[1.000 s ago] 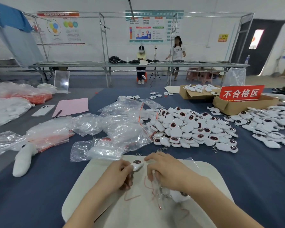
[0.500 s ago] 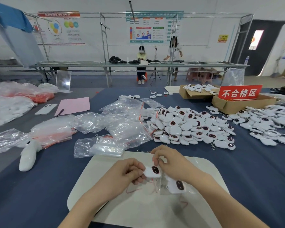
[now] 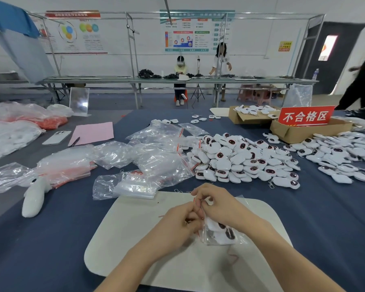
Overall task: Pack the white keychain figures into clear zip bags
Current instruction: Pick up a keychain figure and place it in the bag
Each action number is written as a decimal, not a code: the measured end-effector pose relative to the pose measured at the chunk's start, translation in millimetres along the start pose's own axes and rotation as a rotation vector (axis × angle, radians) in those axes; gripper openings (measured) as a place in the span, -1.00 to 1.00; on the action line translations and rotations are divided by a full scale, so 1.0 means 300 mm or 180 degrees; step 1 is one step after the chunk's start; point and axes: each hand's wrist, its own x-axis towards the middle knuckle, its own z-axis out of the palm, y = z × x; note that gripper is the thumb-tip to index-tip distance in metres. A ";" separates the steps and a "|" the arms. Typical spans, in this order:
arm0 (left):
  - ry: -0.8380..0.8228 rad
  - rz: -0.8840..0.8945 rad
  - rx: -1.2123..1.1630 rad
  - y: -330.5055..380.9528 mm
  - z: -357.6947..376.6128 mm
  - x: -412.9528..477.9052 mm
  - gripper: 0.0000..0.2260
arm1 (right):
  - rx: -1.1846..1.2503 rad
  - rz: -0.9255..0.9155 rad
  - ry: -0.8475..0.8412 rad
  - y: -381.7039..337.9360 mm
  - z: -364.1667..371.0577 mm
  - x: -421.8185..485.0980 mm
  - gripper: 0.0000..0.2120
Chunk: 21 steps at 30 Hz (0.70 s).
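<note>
Hands are brought together over the white mat (image 3: pixel 135 239), at bottom centre of the view. Between them a clear zip bag (image 3: pixel 211 239) is held upright just above the mat, with its red zip strip (image 3: pixel 199 209) at the top. Inside the bag white keychain figures (image 3: pixel 221 228) are seen: rounded white bodies with dark oval faces, at least two, exact count cannot be told. The bag's top edge is pinched from 9 o'clock by the left hand (image 3: pixel 177 226), fingers curled. The same red strip is pinched by the right hand (image 3: pixel 219 207), which is arched over the bag from 1 o'clock. Part of the bag body is hidden under that wrist. Both forearms are angled in from the bottom edge.

More figures are heaped in a large pile (image 3: pixel 240 161) at 1 o'clock of the hands, on the blue desk (image 3: pixel 51 239). A second spread (image 3: pixel 341 157) is laid out at 2 o'clock. Empty zip bags (image 3: pixel 160 161) are piled at 11 o'clock, just beyond the mat. A cardboard box (image 3: pixel 293 131) with a red sign (image 3: pixel 306 115) is set behind the pile at 1 o'clock. A phone (image 3: pixel 56 137) and a pink sheet (image 3: pixel 93 132) are placed at 10 o'clock.
</note>
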 end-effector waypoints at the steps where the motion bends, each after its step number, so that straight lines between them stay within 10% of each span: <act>1: 0.0013 0.0023 0.0062 0.002 0.006 0.007 -0.89 | 0.0029 0.0043 0.0025 0.002 0.000 -0.001 -0.69; 13: 0.0269 -0.0214 -0.0226 -0.049 -0.047 0.027 -0.56 | 0.0481 0.0369 0.0524 0.033 -0.015 -0.001 -0.62; 21: 0.0890 -0.0371 -0.0585 -0.117 -0.001 0.163 -0.75 | 0.0289 0.0944 0.1306 0.115 -0.057 0.077 -0.75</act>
